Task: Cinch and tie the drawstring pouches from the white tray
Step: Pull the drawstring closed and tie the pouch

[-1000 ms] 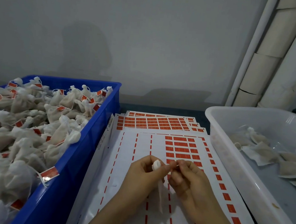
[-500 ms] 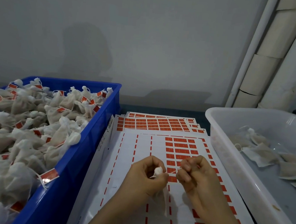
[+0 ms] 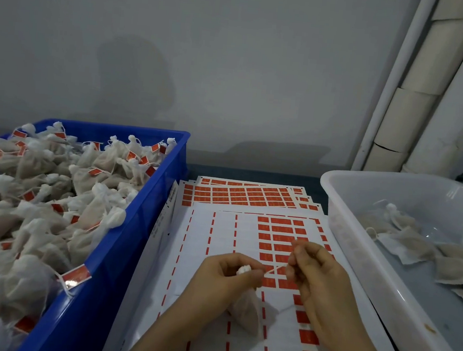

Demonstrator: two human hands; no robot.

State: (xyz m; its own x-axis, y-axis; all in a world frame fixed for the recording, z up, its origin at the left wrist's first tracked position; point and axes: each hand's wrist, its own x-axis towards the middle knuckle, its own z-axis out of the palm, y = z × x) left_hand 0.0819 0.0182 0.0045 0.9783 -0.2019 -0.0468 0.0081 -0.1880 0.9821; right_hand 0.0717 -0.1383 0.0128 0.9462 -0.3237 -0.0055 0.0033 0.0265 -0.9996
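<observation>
A small white drawstring pouch (image 3: 245, 309) hangs below my left hand (image 3: 223, 279), whose fingers pinch its gathered neck. My right hand (image 3: 314, 271) sits just to the right and pinches the drawstring (image 3: 273, 269), which runs taut between the two hands. The white tray (image 3: 359, 244) at the right holds several flat, untied pouches (image 3: 413, 243). Both hands hover over a sheet of red labels (image 3: 278, 236).
A blue bin (image 3: 135, 222) at the left is heaped with tied pouches (image 3: 37, 213) carrying red tags. More label sheets (image 3: 239, 194) lie behind, toward the grey wall. White pipes (image 3: 419, 88) rise at the far right.
My hands have drawn apart: the right hand pulled the string up and to the right, and the string now shows taut. The pouch's neck is bunched tighter in my left fingers.
</observation>
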